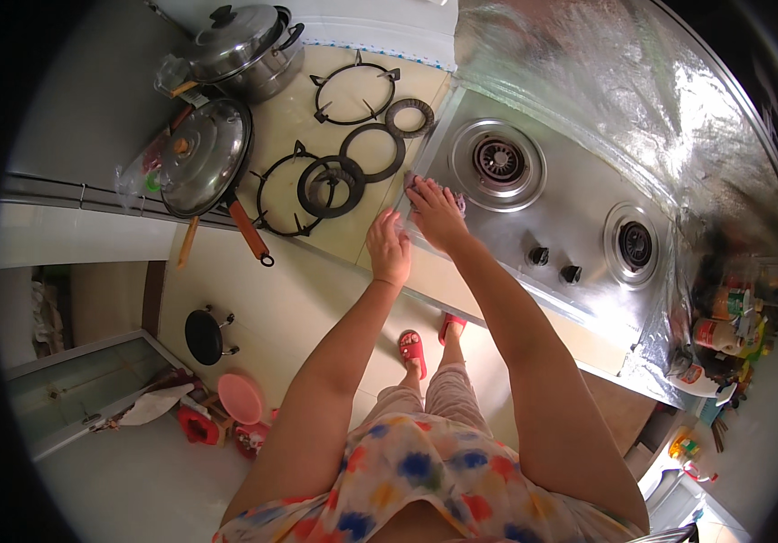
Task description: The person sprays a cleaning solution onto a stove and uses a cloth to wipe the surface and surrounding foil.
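Note:
Under my right hand (437, 212) lies a purplish cloth (460, 202), pressed against the left end of a stainless-steel gas cooktop (558, 197). My left hand (389, 246) is just left of it, by the cooktop's front left corner, with fingers slightly apart and nothing visible in it. The near burner (499, 159) and the far burner (635, 246) are without their pan supports. Two black control knobs (538, 256) stand on the steel. Left of the cooktop, two wire pan supports (355, 66) and several dark rings (373, 153) rest on the tiled counter.
A lidded frying pan (202, 159) with an orange-brown handle and a steel pot (246, 58) stand at the left. Foil (585, 81) lines the wall behind the cooktop. Bottles (718, 336) crowd the right. On the floor are a black stool (204, 337) and a pink basin (240, 398).

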Demonstrator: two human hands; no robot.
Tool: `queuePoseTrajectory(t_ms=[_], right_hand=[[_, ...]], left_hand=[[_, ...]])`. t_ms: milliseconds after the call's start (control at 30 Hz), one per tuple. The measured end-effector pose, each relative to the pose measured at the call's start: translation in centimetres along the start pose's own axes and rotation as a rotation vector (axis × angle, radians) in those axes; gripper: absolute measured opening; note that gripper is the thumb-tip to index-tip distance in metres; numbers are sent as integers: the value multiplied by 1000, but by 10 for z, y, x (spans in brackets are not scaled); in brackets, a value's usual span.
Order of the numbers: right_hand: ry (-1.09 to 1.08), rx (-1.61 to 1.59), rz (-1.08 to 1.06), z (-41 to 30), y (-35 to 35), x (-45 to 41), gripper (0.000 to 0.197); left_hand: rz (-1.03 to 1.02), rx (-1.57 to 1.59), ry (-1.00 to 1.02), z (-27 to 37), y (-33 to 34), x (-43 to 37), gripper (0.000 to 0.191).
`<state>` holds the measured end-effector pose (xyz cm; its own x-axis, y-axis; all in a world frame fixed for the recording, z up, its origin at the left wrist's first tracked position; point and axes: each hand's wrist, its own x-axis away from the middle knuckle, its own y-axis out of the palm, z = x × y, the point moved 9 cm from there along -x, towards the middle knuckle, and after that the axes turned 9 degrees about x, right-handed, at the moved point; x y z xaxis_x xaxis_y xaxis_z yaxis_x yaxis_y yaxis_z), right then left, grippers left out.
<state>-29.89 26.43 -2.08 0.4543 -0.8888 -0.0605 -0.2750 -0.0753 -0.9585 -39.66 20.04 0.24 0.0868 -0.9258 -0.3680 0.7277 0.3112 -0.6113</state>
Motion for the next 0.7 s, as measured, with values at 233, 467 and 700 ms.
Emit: queuePoseTrajectory(t_ms=[233,467,700], right_hand=[[-110,-55,-27,-25,-3,40,44],[-46,-108,38,-4,-14,90,42],[113,-368,117,28,-25,114,37]], left_hand=[[33,12,0,-10,0,7,41],[12,-133,-32,0,6,0,38],[-25,-314,18,8,17,3,44]])
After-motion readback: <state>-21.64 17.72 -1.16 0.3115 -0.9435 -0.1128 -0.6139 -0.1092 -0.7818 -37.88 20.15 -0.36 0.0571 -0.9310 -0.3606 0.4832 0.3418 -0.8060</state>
